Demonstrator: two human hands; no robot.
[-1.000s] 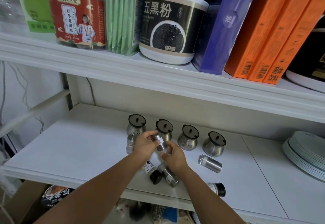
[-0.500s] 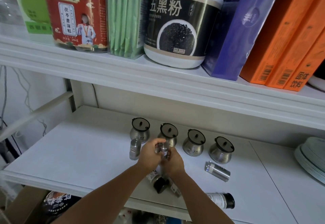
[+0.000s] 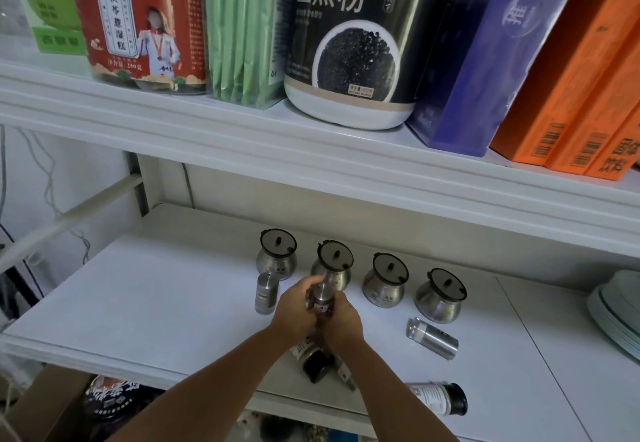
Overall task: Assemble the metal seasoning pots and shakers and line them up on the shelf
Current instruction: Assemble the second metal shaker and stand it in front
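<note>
My left grip (image 3: 294,310) and right grip (image 3: 343,320) are both clamped on one small steel shaker (image 3: 321,297). The fingers curl round it from either side, the left up near its cap and the right lower on the body. My fingers cover the join, so I cannot tell whether the cap is fully seated. I hold it upright over the shelf (image 3: 156,303), just in front of the second of the four lidded pots (image 3: 386,280). These stand in a row along the back, each with its dark lid on, so I judge the pots done. Just left of my grips an upright shaker (image 3: 266,292) stands before the first pot, and I take the shaker row as barely begun. Left to do are a lying shaker (image 3: 433,337) on its side to my right and a black-capped shaker (image 3: 438,398) on its side near the front edge. There is also a jumble of loose pieces (image 3: 313,362) under my wrists, one with a black cap, their number unclear. Both forearms reach in from below and converge, wrists close, the grips touching around the shaker. A stack of plates (image 3: 620,317) sits well off to the right, and jars and boxes fill the upper shelf (image 3: 242,129).
</note>
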